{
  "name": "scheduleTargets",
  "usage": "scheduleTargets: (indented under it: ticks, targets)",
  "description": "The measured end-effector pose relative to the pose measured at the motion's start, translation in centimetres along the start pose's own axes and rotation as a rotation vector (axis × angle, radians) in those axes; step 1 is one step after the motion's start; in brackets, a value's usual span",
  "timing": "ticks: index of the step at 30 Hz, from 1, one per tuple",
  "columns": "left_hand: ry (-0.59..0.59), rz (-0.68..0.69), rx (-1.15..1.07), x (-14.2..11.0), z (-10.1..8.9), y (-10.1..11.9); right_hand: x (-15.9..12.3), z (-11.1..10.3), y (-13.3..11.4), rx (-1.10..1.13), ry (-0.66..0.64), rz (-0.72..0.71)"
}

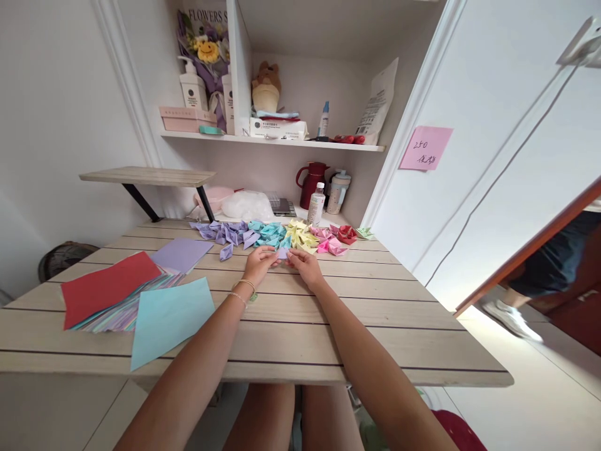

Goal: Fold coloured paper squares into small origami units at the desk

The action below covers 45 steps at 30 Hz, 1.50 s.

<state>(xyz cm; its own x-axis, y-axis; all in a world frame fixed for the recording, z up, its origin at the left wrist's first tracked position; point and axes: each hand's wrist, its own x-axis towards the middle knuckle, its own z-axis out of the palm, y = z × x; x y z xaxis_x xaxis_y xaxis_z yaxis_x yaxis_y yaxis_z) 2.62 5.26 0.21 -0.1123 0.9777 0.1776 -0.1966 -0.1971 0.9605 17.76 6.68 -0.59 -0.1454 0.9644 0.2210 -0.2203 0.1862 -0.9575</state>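
Note:
My left hand (258, 263) and my right hand (304, 263) meet at the middle of the wooden table (291, 326), fingers pinched together on a small pale lilac folded paper piece (282, 253) that rests on the tabletop. Just beyond my fingertips lies a row of folded paper shapes: purple ones (225, 233), teal ones (270, 233), yellow ones (301, 237), and pink and red ones (335, 240). A bracelet circles my left wrist.
Flat paper sheets lie at the left: red (106, 285), light blue (169, 316), lilac (182, 254), over a striped stack. A bottle (316, 204), red jug (312, 183) and cup stand at the back. Shelves above hold bottles and boxes. A person's leg shows in the doorway at the right (526, 294).

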Motion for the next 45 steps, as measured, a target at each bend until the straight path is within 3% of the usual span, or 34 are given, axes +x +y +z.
scheduleTargets:
  ticks: [12,17,27,32,40,45]
  targets:
    - [-0.028,0.005,0.012,-0.3,0.1,0.4,0.2,-0.2,0.2,0.045,0.020,0.013]
    - [-0.091,-0.071,0.003,-0.2,0.2,0.3,0.3,-0.4,0.1,-0.030,-0.034,-0.047]
    - [-0.005,-0.097,-0.065,0.0,0.0,0.1,0.0,0.1,-0.2,0.081,-0.106,-0.073]
    - [-0.045,-0.124,-0.016,0.1,0.1,-0.2,0.1,0.1,0.1,-0.064,-0.083,-0.153]
    - [-0.127,-0.134,0.065,0.3,0.3,-0.7,-0.7,0.4,-0.5,-0.565,0.087,-0.302]
    - [-0.237,-0.083,0.150,0.0,0.4,-0.7,-0.7,0.5,-0.7,-0.702,0.069,-0.407]
